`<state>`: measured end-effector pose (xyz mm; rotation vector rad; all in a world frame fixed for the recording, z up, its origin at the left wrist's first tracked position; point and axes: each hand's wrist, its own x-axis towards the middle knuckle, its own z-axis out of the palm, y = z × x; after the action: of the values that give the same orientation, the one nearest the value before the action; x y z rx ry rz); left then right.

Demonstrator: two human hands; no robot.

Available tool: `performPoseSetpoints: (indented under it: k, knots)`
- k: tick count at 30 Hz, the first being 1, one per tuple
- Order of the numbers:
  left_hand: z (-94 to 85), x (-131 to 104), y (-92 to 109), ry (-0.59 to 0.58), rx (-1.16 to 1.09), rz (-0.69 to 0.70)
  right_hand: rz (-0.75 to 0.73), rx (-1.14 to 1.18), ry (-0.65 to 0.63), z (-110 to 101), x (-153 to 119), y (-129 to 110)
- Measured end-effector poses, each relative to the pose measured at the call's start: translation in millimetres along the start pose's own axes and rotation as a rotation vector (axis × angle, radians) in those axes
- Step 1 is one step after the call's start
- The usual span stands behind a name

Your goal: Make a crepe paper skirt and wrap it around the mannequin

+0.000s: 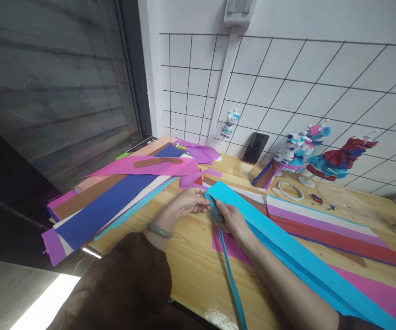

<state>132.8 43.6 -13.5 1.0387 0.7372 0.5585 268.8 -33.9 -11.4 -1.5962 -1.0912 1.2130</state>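
My left hand [195, 200], with a bracelet at its wrist, pinches the far end of a bright blue crepe paper strip. Close against it, my right hand [230, 217] is closed around scissors [213, 200]; only their dark blades show, at the paper's end, and the handles are hidden in my fingers. A narrow blue strip [228, 263] hangs from there toward the table's front edge. To the right, a long folded blue crepe paper sheet [269, 229] runs under my right forearm. Beneath my right hand lies a pink paper piece [225, 243].
Stacked coloured paper strips [98, 213] cover the left of the wooden table [191, 270]. More folded strips [331, 229] lie at right. Along the grid wall stand small dress forms in paper dresses [342, 158], a phone [255, 147] and a tape roll [290, 190].
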Motion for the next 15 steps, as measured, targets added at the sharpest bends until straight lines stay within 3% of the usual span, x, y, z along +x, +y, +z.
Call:
performPoseSetpoints:
  k: [15]
  knots:
    - [-1.2,3.4,-4.1,-0.034,-0.005,0.006,-0.003,0.095,-0.009,2.7,-1.4,-1.3]
